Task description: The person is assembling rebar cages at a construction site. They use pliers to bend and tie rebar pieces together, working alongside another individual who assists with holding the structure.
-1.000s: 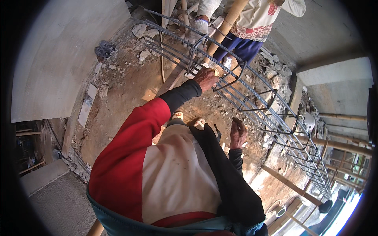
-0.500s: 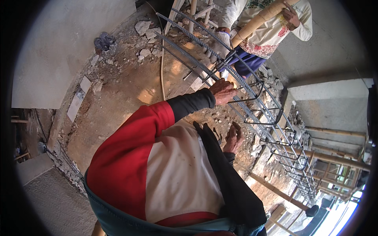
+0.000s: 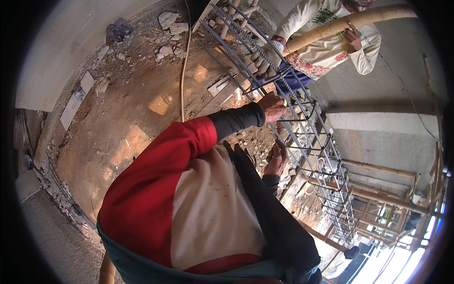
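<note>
A long rebar cage [image 3: 309, 142], ribbed steel bars joined by dark square stirrups, slants from upper left to lower right. My left hand [image 3: 273, 108] is closed at the cage's near side, its fingers curled at a bar beside a stirrup. A small yellowish spot shows by its fingertips, too small to name. Lower down, my right hand [image 3: 277, 161] is beside the near bars with fingers raised and somewhat apart; I see nothing in it. Across the cage, a co-worker's gloved hand [image 3: 267, 59] is at the bars, and the other hand [image 3: 353, 39] rests by a thick bamboo pole [image 3: 326, 31].
A pale hose [image 3: 185, 66] runs over the dirt floor [image 3: 127, 94]. Broken concrete chunks [image 3: 168, 20] lie at upper left, and planks [image 3: 222, 94] lie under the cage. Bamboo poles [image 3: 378, 168] stand at the right beside a grey wall [image 3: 383, 130].
My view has shifted, so the cage appears farther left and steeper. My right hand has come closer to the near bars. My left hand stays at the cage.
</note>
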Available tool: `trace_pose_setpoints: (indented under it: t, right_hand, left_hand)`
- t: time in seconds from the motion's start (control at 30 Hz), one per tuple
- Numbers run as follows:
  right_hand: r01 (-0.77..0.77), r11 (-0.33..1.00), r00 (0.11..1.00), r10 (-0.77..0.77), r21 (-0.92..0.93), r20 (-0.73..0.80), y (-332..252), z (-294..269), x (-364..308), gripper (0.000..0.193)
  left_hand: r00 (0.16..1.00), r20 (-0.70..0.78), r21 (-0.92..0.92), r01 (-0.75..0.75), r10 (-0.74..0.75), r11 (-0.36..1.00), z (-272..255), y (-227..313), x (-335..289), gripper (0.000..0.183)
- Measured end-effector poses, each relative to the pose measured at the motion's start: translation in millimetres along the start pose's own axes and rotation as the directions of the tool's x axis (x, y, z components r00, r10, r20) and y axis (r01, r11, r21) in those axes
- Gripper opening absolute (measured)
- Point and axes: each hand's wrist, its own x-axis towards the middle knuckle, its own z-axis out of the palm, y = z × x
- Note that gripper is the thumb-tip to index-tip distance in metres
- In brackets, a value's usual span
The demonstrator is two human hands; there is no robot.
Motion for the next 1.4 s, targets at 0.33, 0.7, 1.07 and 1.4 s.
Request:
trace_pose_setpoints:
  t: [0.33,0.7,1.07,1.4]
  right_hand:
    - [-0.164,0.924,0.986,0.165,0.346,0.026,26,-15,0,0.035]
    - [-0.206,0.704,0.976,0.197,0.68,0.093,54,-21,6,0.028]
    - [-0.164,0.682,0.981,0.187,0.713,0.046,82,-48,-7,0.031]
    - [-0.191,0.583,0.981,0.099,0.789,0.165,64,-13,48,0.026]
  left_hand:
    - [0.981,0.19,-0.172,-0.004,0.037,0.985,20,-17,6,0.022]
    - [0.9,0.434,-0.181,0.043,0.041,0.983,-6,12,25,0.045]
    - [0.897,0.44,-0.069,0.073,-0.035,0.995,-10,32,27,0.041]
    - [0.919,0.392,-0.087,0.087,-0.046,0.992,-14,48,23,0.039]
